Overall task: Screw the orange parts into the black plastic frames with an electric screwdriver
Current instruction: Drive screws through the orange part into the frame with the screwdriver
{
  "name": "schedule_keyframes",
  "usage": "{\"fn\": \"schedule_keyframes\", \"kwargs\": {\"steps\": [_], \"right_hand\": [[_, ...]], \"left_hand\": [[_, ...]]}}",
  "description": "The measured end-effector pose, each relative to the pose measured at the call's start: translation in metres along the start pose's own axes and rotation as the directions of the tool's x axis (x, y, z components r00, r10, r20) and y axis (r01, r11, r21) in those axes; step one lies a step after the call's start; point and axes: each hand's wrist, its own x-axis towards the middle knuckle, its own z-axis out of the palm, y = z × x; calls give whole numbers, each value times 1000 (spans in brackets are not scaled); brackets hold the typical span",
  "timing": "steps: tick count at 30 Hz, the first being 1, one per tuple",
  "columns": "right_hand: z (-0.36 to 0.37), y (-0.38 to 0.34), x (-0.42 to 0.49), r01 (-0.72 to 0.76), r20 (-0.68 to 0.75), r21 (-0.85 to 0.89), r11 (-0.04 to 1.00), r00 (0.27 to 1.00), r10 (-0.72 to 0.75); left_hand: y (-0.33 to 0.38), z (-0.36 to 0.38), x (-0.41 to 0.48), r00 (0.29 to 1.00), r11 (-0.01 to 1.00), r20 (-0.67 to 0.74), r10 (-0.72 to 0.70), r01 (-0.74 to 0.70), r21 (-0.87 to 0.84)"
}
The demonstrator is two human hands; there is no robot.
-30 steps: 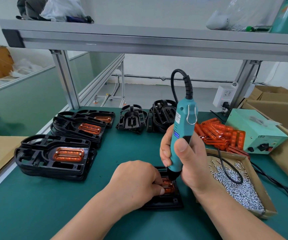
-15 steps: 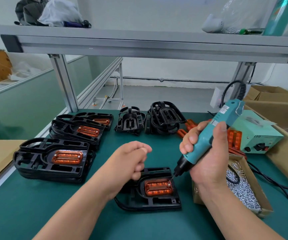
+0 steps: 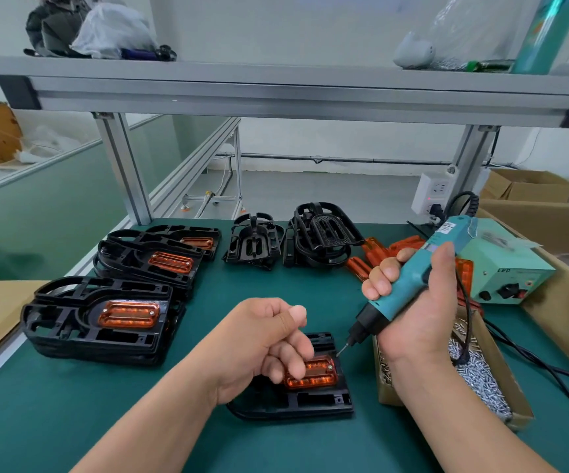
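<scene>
Only the head cam here. The right hand (image 3: pixel 416 302) was wrapped around the teal electric screwdriver (image 3: pixel 409 288), tilted, bit tip just off the upper right corner of the orange part (image 3: pixel 313 373) sitting in the black frame (image 3: pixel 310 402) on the green mat (image 3: pixel 71 414). The left hand (image 3: pixel 262 343) was loosely curled above that part; couldn't tell if it was pinching a screw. My worry: with the driver slanted like that, the bit could skate off the head and gouge the orange plastic, or nobody's pinning the frame so it spins. The cardboard tray (image 3: pixel 387 387) by the right wrist was full of small silver screws (image 3: pixel 481 377). Finished frames (image 3: pixel 105 319) were stacked on the left.
</scene>
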Motion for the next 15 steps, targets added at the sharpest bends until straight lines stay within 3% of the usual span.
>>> {"fn": "schedule_keyframes", "kwargs": {"steps": [15], "right_hand": [[4,0,-3,-15,-10,14,1000,1000,15]], "left_hand": [[-4,-3,4,998,996,50,-33,37,-86]]}}
